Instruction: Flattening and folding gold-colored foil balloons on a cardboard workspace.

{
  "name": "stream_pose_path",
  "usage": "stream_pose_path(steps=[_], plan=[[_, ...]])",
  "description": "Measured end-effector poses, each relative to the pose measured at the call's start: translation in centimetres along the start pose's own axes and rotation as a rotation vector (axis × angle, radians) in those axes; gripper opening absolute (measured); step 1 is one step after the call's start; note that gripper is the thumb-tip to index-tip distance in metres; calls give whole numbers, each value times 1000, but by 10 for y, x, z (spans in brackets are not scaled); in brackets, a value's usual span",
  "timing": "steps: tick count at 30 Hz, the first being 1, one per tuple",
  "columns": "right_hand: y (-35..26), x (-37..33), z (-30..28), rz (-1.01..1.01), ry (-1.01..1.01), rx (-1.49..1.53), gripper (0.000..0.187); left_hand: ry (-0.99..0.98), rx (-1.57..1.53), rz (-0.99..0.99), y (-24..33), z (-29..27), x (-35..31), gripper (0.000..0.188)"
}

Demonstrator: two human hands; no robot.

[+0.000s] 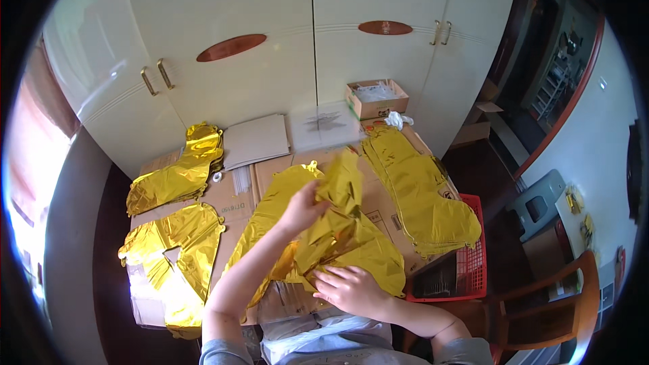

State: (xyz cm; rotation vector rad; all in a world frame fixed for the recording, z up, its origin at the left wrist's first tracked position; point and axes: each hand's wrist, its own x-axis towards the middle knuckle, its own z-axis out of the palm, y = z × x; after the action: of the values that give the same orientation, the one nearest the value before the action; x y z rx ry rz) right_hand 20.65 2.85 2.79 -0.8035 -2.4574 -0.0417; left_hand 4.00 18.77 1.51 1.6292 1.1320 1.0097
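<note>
Shiny gold foil balloons, flat and uninflated, cover much of the cardboard-topped table. In front of me, my left hand (304, 209) is closed on a crumpled foil balloon (343, 179) and lifts part of it, slightly blurred. Lower down, my right hand (353, 290) lies with fingers stretched out over the foil's near part. Another gold sheet (287, 192) spreads beneath and to the left of the held one; where one ends and the other begins is hard to tell.
Gold balloons lie at the right (422, 199), far left (179, 172) and near left, the last with a small hole (186, 247). Behind are cardboard sheets (255, 140), clear plastic (324, 125) and an open box (377, 98). A red basket (476, 267) and wooden chair (581, 297) stand right.
</note>
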Motion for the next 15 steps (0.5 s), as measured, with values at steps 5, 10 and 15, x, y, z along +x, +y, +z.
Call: stream_pose_path(steps=[5, 10, 15], plan=[[-6, 11, 25, 31, -31, 7, 30, 226, 328, 5, -44, -54, -10, 47], [-14, 3, 34, 27, -113, 121, 42, 312, 842, 58, -47, -63, -25, 61], [3, -16, 18, 47, -231, 243, 54, 261, 1011, 26, -38, -67, -29, 88]])
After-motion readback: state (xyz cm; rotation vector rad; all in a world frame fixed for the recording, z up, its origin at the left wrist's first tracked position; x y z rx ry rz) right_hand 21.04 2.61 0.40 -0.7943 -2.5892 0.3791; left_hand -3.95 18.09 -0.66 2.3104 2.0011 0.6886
